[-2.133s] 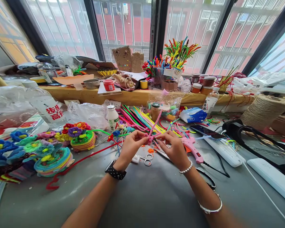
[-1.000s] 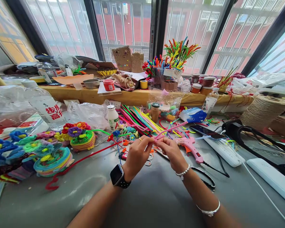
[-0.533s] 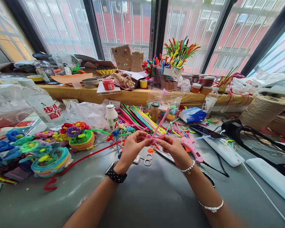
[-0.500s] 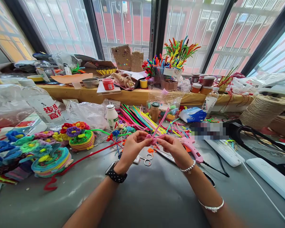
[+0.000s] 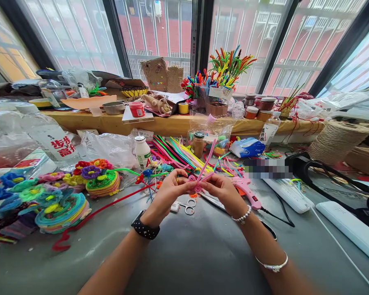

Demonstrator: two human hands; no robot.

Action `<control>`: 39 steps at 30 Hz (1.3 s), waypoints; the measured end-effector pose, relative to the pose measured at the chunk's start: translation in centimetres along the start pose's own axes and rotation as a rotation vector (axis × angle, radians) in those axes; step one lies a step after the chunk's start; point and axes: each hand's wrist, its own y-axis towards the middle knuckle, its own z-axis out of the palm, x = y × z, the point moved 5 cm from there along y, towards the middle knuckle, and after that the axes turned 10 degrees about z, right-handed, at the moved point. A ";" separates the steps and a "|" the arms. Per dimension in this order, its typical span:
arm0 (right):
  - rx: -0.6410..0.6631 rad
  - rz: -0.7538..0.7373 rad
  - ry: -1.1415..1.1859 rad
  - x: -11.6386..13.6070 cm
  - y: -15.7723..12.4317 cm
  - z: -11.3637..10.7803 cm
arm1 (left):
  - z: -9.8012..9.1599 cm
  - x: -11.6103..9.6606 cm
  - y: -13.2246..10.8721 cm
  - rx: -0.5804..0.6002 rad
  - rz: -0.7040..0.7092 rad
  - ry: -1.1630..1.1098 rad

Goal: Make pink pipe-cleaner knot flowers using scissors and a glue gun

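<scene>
My left hand (image 5: pixel 169 192) and my right hand (image 5: pixel 223 190) meet above the grey table (image 5: pixel 184 254), fingers pinched on a pink pipe cleaner (image 5: pixel 204 166). Its lower part is curled into small loops between my fingertips, and a free end sticks up and to the right. A black watch sits on my left wrist, and bead and metal bracelets on my right arm. Small scissors (image 5: pixel 187 207) lie on the table just under my hands.
Finished pipe-cleaner flowers and coils (image 5: pixel 61 205) lie at the left. A pink glue gun (image 5: pixel 249 192) with a black cord lies right of my hands. Loose coloured pipe cleaners (image 5: pixel 178 151), a small white bottle (image 5: pixel 142 152), tissues (image 5: pixel 249 147) and a white power strip (image 5: pixel 290 194) lie behind.
The pipe cleaner's free end swung from pointing right to pointing up as my hands twisted it. The looped part between my fingers has grown. The view shifted slightly.
</scene>
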 end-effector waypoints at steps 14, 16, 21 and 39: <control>-0.247 -0.168 0.188 0.1 -0.4 0.0 | 0.9 0.6 -0.1 0.038 -0.064 -0.096; -0.229 -0.167 0.145 0.1 -0.4 0.2 | 0.8 0.7 -0.2 0.034 -0.055 -0.074; -0.270 -0.195 0.063 0.4 -0.5 -0.1 | 0.3 0.7 -0.1 -0.024 -0.077 0.014; -0.302 -0.183 0.186 0.2 -0.7 -0.3 | 1.2 0.7 -0.2 0.048 -0.043 0.203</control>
